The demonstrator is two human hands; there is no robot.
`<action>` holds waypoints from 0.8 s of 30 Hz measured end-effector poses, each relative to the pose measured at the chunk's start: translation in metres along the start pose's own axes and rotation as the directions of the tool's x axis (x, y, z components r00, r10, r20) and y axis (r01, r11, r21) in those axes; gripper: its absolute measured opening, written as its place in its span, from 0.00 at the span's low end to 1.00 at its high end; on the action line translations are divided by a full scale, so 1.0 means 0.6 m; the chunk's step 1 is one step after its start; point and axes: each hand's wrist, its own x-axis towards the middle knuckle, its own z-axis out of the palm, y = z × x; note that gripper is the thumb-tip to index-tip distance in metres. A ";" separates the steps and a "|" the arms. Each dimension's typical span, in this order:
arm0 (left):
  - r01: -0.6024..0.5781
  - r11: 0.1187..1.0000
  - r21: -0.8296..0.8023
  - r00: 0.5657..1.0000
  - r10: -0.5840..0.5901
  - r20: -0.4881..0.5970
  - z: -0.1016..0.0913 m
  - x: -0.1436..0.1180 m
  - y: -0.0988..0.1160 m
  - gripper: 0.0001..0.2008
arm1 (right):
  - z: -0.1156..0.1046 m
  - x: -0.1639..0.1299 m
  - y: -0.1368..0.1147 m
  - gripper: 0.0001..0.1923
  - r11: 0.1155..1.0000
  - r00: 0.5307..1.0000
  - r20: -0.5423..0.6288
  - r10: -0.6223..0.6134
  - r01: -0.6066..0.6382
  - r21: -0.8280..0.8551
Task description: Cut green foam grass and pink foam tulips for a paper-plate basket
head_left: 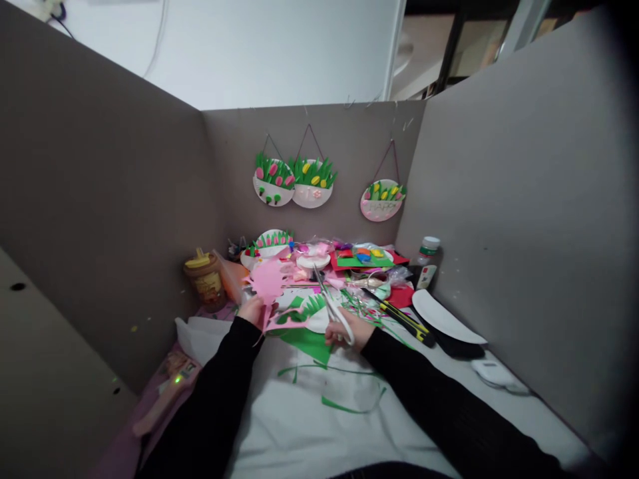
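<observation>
My left hand (253, 309) is closed on a sheet of pink paper (267, 279) with ragged cut edges; a thin strip of it trails to the right. In my right hand (349, 327) is a pair of white-handled scissors (330, 303), its blades pointing up and away from me, apart from the pink paper. Between and below the hands lie green paper (312, 344) and a white paper plate piece with green paper grass (315, 309). Curved green paper scraps (344, 406) rest on the white cloth nearer to me.
Paper-plate flower baskets (313, 193) hang on the grey back panel. A brown cup (204, 276) stands at left. On the right are a box cutter (407, 324), a white half plate (444, 316) and a bottle (429, 253). Colourful craft supplies crowd the back; grey panels enclose both sides.
</observation>
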 end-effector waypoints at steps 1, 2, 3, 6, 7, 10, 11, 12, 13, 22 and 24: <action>-0.012 1.000 0.018 1.000 0.012 0.010 0.000 0.004 -0.007 0.06 | 0.006 0.003 0.005 0.17 1.000 1.000 -0.006 -0.009 0.009 -0.022; -0.047 0.998 0.035 0.999 0.047 0.022 -0.001 0.008 -0.013 0.08 | 0.012 0.007 0.009 0.16 0.999 0.999 -0.030 -0.028 0.027 -0.035; -0.097 0.993 0.071 0.995 0.094 0.040 -0.002 0.011 -0.018 0.10 | 0.019 0.011 0.012 0.15 0.998 0.997 -0.062 -0.053 0.050 -0.037; -0.284 0.937 0.203 0.958 0.268 0.104 -0.008 0.019 -0.025 0.18 | 0.039 0.023 0.016 0.14 0.993 0.990 -0.096 -0.106 0.110 0.040; -0.333 0.912 0.238 0.942 0.311 0.124 -0.009 0.019 -0.025 0.19 | 0.045 0.025 0.016 0.15 0.990 0.991 -0.074 -0.111 0.117 0.084; -0.391 0.872 0.296 0.920 0.355 0.169 -0.010 0.013 -0.020 0.22 | 0.055 0.027 0.016 0.19 0.974 0.991 -0.016 -0.135 0.136 0.183; -0.401 0.864 0.306 0.915 0.360 0.183 -0.008 0.009 -0.018 0.23 | 0.054 0.025 0.015 0.20 0.969 0.989 -0.014 -0.148 0.148 0.198; -0.417 0.857 0.303 0.908 0.375 0.187 -0.007 0.005 -0.014 0.23 | 0.051 0.023 0.013 0.21 0.965 0.988 -0.016 -0.157 0.157 0.208; -0.439 0.850 0.290 0.898 0.401 0.183 -0.005 0.001 -0.011 0.24 | 0.046 0.019 0.012 0.22 0.964 0.987 -0.015 -0.160 0.160 0.212; -0.674 0.608 0.419 0.689 0.722 0.060 -0.015 -0.025 0.030 0.16 | -0.009 -0.028 -0.022 0.24 0.972 0.929 0.370 -0.012 0.097 -0.213; -0.682 0.499 0.535 0.633 0.769 0.089 -0.017 -0.034 0.035 0.14 | -0.005 -0.035 -0.032 0.18 0.951 0.936 0.351 0.015 0.095 -0.294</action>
